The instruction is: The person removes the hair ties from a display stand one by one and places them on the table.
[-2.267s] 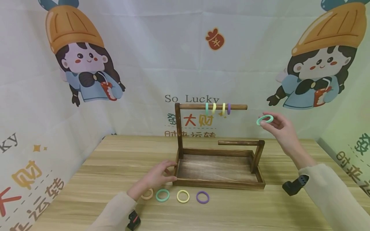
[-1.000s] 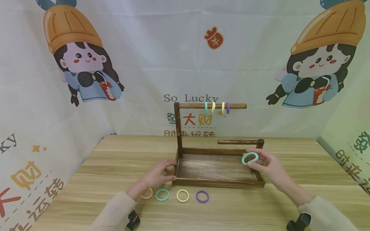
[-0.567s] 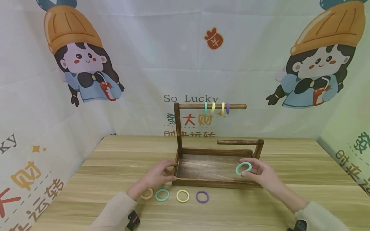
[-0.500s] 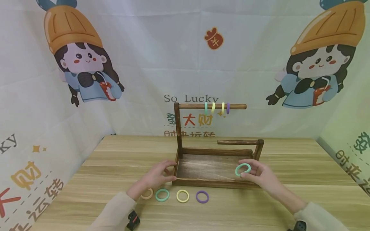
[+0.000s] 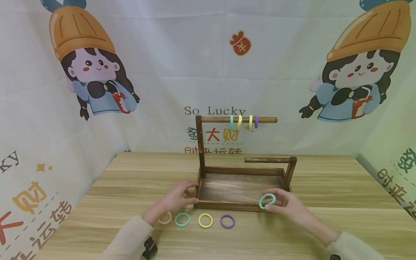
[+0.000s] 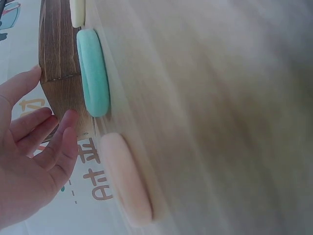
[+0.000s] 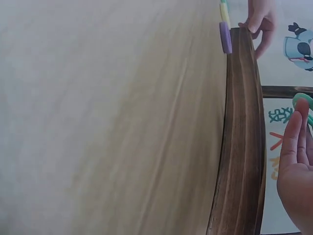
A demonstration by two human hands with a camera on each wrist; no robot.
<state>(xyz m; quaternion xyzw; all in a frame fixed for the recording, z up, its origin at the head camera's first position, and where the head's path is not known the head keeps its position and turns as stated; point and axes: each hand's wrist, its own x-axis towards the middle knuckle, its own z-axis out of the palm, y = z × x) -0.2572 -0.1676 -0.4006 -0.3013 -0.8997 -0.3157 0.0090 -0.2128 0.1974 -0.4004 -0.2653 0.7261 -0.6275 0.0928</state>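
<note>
A dark wooden tray stand carries two bars, the upper one pointing right and the lower one pointing left. My left hand rests at the tray's left end, thumb near the front corner, fingers loosely bent. With thumb and fingers my right hand pinches a mint green ring, in front of the tray's right part. On the table in front lie a peach ring, partly behind the left wrist, another mint ring, a yellow ring and a purple ring.
Several rings hang on the upper bar: a mint one, two yellow ones and a purple one. The lower bar stands over the tray's right half. A printed cloth encloses the wooden table.
My right hand has come down and to the left with the mint ring, from right of the upper bar to the tray's front edge. The left hand has stayed put.
</note>
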